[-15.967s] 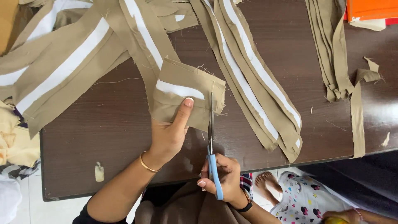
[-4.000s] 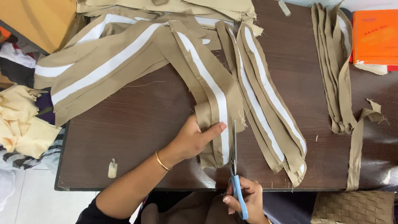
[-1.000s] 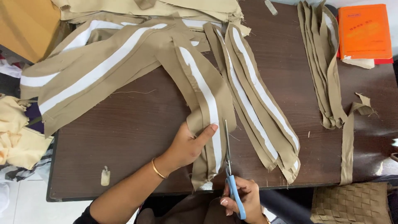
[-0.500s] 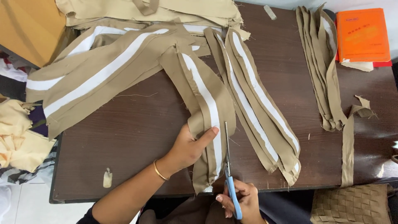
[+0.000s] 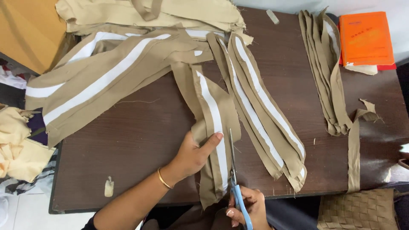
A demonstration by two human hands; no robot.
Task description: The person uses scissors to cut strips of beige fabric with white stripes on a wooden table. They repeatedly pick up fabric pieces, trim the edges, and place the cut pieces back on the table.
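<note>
Compared with half a second ago, the scissors (image 5: 235,179) sit slightly further up the khaki strip (image 5: 213,140), blades running along the right edge of its white band; the change is small, and the view has shifted a little, so the advance is judged modest. It suggests the trimming cut along this strip is under way and not finished, since most of the strip's length lies beyond the blade tips. The left hand (image 5: 194,154) lies flat on the strip with fingers together and thumb extended toward the blades, pressing the cloth onto the table (image 5: 136,145); it pins rather than grips. The right hand (image 5: 247,208) is closed around the blue scissor handles at the near table edge, directly below the left hand's thumb. Count: one pair of scissors; one strip being cut; right of the right hand, one stack of white-banded strips (image 5: 264,115), apparently two or three layers, exact number not readable; up and left of the left hand, a heap of wide banded pieces (image 5: 98,81), at least two; far right of both hands, one bundle of narrow trimmed offcuts (image 5: 326,72) and one loose long offcut (image 5: 353,149). One orange book (image 5: 366,38) lies beyond the offcuts. One gold bangle (image 5: 163,179) is on the left wrist. One small scrap (image 5: 109,187) lies left of the left forearm.
</note>
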